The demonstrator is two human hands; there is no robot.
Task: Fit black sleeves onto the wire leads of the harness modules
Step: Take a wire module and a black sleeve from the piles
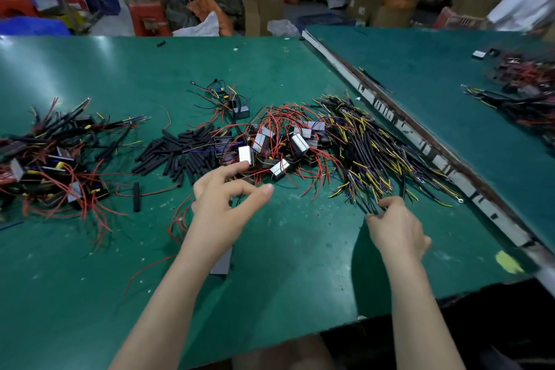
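A heap of harness modules point(270, 144) with white-labelled black blocks and red leads lies mid-table. Left of it sits a pile of short black sleeves point(180, 153). To the right spreads a bundle of black, yellow and blue wires point(369, 153). My left hand point(228, 198) hovers at the heap's near edge, fingers spread and relaxed, holding nothing. My right hand point(396, 225) pinches the near ends of black wires from the bundle. A grey module point(222, 261) lies under my left wrist, partly hidden.
A second heap of sleeved modules point(51, 156) fills the left side of the green table point(90, 279). One loose sleeve point(136, 197) lies alone. A raised rail point(420, 144) divides off another table with wires point(522, 93), where a person in white point(525, 6) stands.
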